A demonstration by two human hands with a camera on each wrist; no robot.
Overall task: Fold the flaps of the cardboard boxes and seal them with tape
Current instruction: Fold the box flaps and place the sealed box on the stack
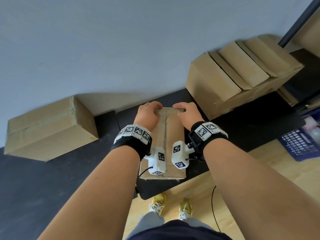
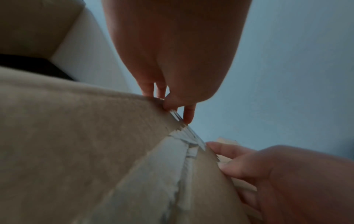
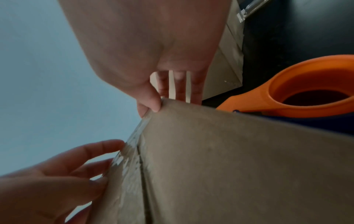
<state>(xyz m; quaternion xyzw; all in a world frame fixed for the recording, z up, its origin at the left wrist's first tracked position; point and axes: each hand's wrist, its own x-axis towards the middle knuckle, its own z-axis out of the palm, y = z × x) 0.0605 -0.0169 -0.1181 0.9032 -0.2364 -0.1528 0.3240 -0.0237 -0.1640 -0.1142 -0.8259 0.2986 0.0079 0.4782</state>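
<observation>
The black bench is stretching across the head view against a pale blue-grey wall, carrying all the cardboard. The biggest item on it is the stack of boxes to the right, with flattened or loosely folded pieces lying on top. A closed box is sitting at the left end, well apart from the hands, its seam taped over.

Between the two forearms the narrow box is lying lengthwise on the bench, its flaps folded shut and a strip of clear tape running along its centre seam — another strip is crossing the far edge.

At the far right, off the bench, a blue crate is showing partly. In the right wrist view an orange tape dispenser is lying just beside the narrow box.

The left hand is resting at the far left corner of the narrow box, its fingertips pressing on the tape at the edge. The right hand is sitting at the far right corner, thumb on top and fingers down the far face — both hands are gripping the box edge rather than hanging free, and they are apart from each other.
</observation>
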